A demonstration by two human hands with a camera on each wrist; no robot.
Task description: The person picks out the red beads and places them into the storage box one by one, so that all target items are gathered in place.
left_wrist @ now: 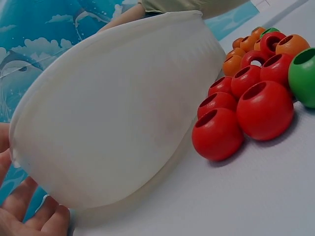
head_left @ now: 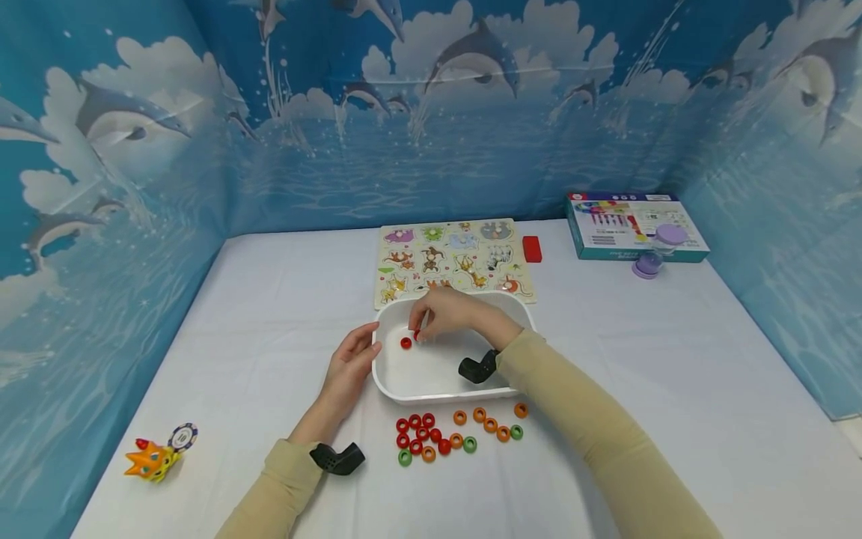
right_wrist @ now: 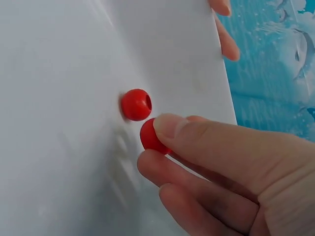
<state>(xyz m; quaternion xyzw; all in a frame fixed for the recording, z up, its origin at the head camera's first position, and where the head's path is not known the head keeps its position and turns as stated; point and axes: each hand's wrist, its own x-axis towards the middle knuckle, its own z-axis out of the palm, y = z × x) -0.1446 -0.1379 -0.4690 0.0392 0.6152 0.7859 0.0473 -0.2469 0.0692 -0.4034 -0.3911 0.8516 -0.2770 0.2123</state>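
Note:
A white plastic basin (head_left: 417, 378) stands mid-table. My right hand (head_left: 446, 311) reaches inside it and pinches a red bead (right_wrist: 153, 137) between thumb and fingers, low over the floor. Just beside that bead lies another red bead (right_wrist: 136, 104) with its hole showing. My left hand (head_left: 353, 359) touches the basin's left end from outside, its fingers loosely bent against the wall and rim. In front of the basin, red beads (left_wrist: 266, 110), orange beads (head_left: 490, 424) and several green beads (head_left: 470, 445) lie in a loose group on the white cloth.
Behind the basin lies an animal puzzle board (head_left: 454, 262), with a red block (head_left: 532, 249) next to it. A boxed set (head_left: 633, 224) and a purple-capped hourglass-like item (head_left: 658, 251) stand at the back right. An orange-yellow toy figure (head_left: 153, 460) and a round chip (head_left: 183, 437) lie at the left.

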